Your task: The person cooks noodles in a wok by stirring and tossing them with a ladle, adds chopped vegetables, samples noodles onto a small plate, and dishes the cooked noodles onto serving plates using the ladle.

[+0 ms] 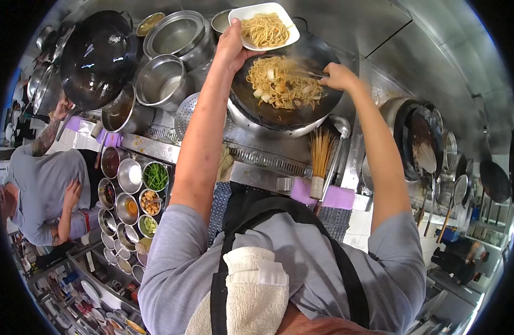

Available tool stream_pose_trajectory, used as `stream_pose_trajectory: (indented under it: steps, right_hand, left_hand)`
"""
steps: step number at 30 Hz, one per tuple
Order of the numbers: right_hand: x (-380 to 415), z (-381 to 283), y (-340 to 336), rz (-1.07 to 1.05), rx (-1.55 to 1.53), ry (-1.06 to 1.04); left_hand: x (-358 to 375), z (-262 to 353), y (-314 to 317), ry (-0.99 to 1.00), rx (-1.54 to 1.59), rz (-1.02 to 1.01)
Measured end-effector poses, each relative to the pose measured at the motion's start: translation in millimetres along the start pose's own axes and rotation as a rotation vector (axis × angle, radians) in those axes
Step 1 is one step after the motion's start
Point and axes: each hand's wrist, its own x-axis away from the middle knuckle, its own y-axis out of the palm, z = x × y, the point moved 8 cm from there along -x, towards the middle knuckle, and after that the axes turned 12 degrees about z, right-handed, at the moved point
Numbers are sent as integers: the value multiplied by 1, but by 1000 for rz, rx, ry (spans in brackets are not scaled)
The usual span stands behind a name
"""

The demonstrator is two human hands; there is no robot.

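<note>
White and square-edged, the plate (265, 25) of noodles is gripped at its near rim by the left hand (233, 44), which holds it tilted just above the far edge of the black wok (285, 109). The right hand (338, 77) is closed around a thin utensil (308, 72) whose tip is in the noodles with vegetable pieces (282, 86) lying in the wok. Left of the stove, small steel bowls of ingredients (137, 195) sit in rows, and another person in a grey shirt (42, 184) stands beside them.
</note>
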Motion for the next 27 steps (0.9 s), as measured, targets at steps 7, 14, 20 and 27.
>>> stream_pose_trajectory:
  steps: [7,14,20,27]
  right_hand:
    - [-11,-2,40,158,66,-22]
    - [42,-6,-41,316,194,3]
    - [87,11,-144,434,178,-11]
    - [134,20,-293,553,86,-66]
  left_hand:
    - [3,-14,-29,-58,20,59]
    - [-1,-40,-75,-110,0,176]
    - [-5,-80,-94,-168,-59,200]
    - [-10,-115,-86,-204,-96,189]
